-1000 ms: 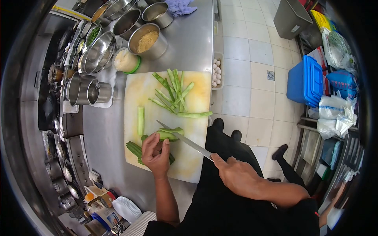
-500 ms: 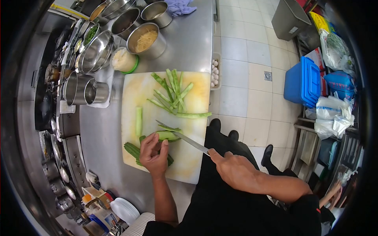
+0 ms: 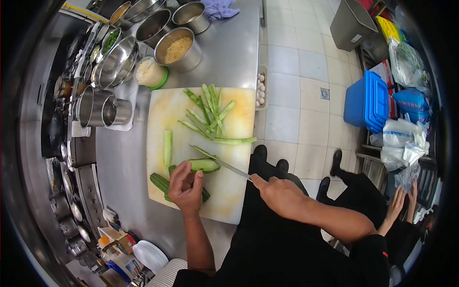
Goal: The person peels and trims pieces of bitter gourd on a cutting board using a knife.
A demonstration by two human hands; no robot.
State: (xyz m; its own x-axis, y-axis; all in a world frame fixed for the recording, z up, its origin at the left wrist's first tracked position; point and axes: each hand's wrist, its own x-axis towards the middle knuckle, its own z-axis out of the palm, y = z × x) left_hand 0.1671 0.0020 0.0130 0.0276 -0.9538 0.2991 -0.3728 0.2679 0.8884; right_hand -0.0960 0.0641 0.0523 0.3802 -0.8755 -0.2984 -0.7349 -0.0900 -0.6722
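Note:
My left hand [image 3: 187,186] is closed on the near-left end of a partly peeled ridge gourd [image 3: 204,165], which shows a pale green side. In my right hand [image 3: 279,193] is a kitchen knife [image 3: 234,170]; its blade passes along the gourd's far edge, with a thin green peel strip [image 3: 202,151] at the tip. Unpeeled, dark ridged gourd pieces [image 3: 160,183] lie beside and partly under my left hand. A peeled length [image 3: 168,147] rests farther left on the white cutting board [image 3: 229,201]. Several peel strips [image 3: 210,107] are heaped toward the board's far end.
Beyond the board stand a tub with a green rim [image 3: 152,73] and a steel pot of pale shreds [image 3: 178,49]. Steel containers [image 3: 117,112] line the left side. A box of eggs [image 3: 261,91] is beside the counter edge. At right, a co-worker's hands [image 3: 400,201] hold clear plastic.
The knife and my right hand have shifted slightly left, and more of the gourd's pale side shows. My left hand has barely moved. A co-worker has come farther into view at right.

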